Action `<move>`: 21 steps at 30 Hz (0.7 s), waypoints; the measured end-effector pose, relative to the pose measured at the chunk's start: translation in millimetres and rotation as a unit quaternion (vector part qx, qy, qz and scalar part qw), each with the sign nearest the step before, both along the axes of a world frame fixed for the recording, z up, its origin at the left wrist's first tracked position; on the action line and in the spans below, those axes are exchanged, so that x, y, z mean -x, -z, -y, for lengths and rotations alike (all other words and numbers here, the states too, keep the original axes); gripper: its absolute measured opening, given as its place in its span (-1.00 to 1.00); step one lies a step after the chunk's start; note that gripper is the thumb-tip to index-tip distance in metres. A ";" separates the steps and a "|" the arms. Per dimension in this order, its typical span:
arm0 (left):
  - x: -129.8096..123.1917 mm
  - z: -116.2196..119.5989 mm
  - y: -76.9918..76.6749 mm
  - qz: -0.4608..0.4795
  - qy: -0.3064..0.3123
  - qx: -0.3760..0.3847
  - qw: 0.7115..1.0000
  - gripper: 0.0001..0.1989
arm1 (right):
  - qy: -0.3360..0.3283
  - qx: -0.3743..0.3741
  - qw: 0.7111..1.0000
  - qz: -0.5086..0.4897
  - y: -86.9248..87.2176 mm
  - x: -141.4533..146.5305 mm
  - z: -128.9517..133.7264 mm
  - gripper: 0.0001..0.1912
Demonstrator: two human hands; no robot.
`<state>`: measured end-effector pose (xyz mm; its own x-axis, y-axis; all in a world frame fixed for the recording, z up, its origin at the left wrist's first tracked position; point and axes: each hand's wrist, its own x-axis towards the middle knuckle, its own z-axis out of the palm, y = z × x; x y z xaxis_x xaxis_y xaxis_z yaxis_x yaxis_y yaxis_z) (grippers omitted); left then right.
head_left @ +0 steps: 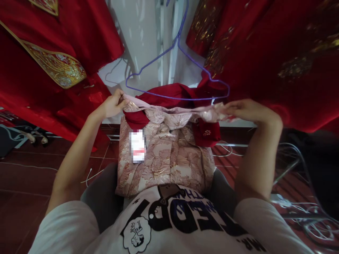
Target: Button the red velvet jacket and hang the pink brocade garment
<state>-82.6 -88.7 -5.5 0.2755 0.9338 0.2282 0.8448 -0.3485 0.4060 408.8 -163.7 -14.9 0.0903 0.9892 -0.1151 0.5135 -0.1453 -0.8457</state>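
Observation:
A pink and gold floral garment (159, 151) lies over my lap, its upper edge lifted and stretched between my hands. My left hand (114, 103) pinches the left end of that edge. At the right end, my right hand (239, 109) is closed on the same edge, slightly blurred. A white tag (138, 146) hangs on the front left of the garment. Red cloth (169, 92) lies behind the edge, and a red piece with a small ornament (208, 133) shows at the right. Just above hangs a purple hanger (159, 56) with nothing on it.
Red garments with gold decoration hang at the left (87, 35) and right (254, 63). White cables (315, 218) and a metal frame (288, 169) are on the right by the red tiled floor (26, 183). Shoes (38, 138) stand at the far left.

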 end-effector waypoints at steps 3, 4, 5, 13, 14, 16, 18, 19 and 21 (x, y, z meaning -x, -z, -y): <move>-19.2 4.4 -5.7 -0.004 0.068 -0.081 0.994 -0.66 | -0.167 0.071 0.982 0.057 -3.2 0.8 5.9 -0.90; -28.7 4.5 -6.6 -0.006 0.093 -0.109 0.990 -0.70 | -0.191 0.064 0.976 0.079 -5.8 4.9 8.9 -0.89; -39.2 3.7 -6.7 -0.014 0.120 -0.133 0.984 -0.73 | -0.193 0.037 0.975 0.101 -9.2 10.2 12.4 -0.87; -108.8 -16.8 21.0 -0.101 0.226 -0.155 0.956 -0.74 | 0.029 -0.365 0.914 0.176 -6.9 18.6 4.0 -0.87; -111.5 -18.7 25.6 -0.104 0.227 -0.152 0.956 -0.73 | 0.068 -0.408 0.886 0.210 -1.0 11.7 -3.5 -0.89; -113.1 -21.1 33.0 -0.101 0.226 -0.154 0.957 -0.71 | 0.126 -0.432 0.860 0.242 11.1 -3.6 -18.7 -0.89; -111.6 -21.4 36.7 -0.086 0.225 -0.160 0.957 -0.69 | 0.157 -0.429 0.854 0.249 21.0 -17.8 -31.2 -0.89; -110.2 -20.9 37.2 -0.076 0.224 -0.163 0.958 -0.69 | 0.168 -0.423 0.855 0.247 24.5 -23.7 -35.8 -0.87; -107.5 -18.9 36.3 -0.061 0.227 -0.164 0.958 -0.71 | 0.182 -0.406 0.861 0.247 28.9 -32.9 -41.1 -0.82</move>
